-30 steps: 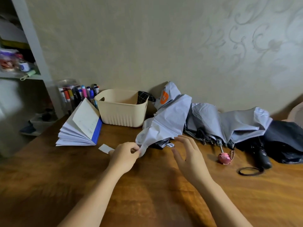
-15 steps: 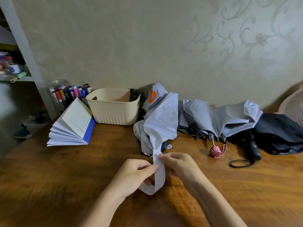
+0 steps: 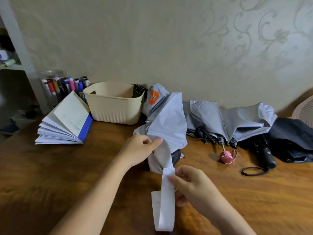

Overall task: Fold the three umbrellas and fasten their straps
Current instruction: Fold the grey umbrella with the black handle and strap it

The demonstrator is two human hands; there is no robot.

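Observation:
A pale grey umbrella (image 3: 166, 119) with an orange logo lies loosely bunched in the middle of the wooden table. My left hand (image 3: 139, 150) grips its fabric near the lower end. My right hand (image 3: 191, 184) pinches its long white strap (image 3: 165, 200), which hangs in a loop toward me. A second grey umbrella (image 3: 237, 121) with a pink handle (image 3: 227, 156) lies to the right. A black umbrella (image 3: 291, 139) with a black handle (image 3: 267, 156) and wrist loop lies at the far right.
A cream plastic basket (image 3: 113, 106) stands at the back against the wall. A fanned open book (image 3: 66, 122) lies left of it, with a jar of markers (image 3: 55, 85) behind. A shelf unit (image 3: 15, 48) rises at the left. A fan (image 3: 304, 111) shows at the right edge.
My hands pulled the white strap out from the umbrella toward me. My left hand then moved up onto the fabric while my right hand kept the strap, which now hangs longer.

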